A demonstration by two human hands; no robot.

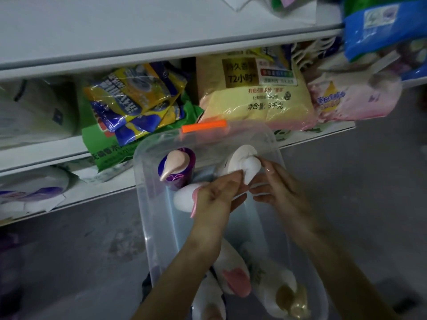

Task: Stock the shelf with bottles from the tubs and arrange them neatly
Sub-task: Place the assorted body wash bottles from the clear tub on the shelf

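A clear plastic tub point(147, 204) with an orange clip point(203, 126) stands on the floor before the shelf. Inside it are pump bottles: a purple one with a pink pump point(176, 168), a white one with a pink pump point(184, 199), and a white bottle with a white pump point(247, 163) at the far right. My left hand point(213, 197) pinches the white pump head. My right hand point(276, 188) curls around the same bottle from the right. Nearer me lie another white bottle with a pink pump point(233, 271) and one with a gold pump point(288, 296).
The white shelf point(69, 155) holds bagged goods: yellow-blue packs point(136, 100), a large yellow bag point(256, 88), a pink pack point(351, 95), white packs at left. A blue bag point(383, 26) sits higher at right. Grey floor point(358, 181) surrounds the tub.
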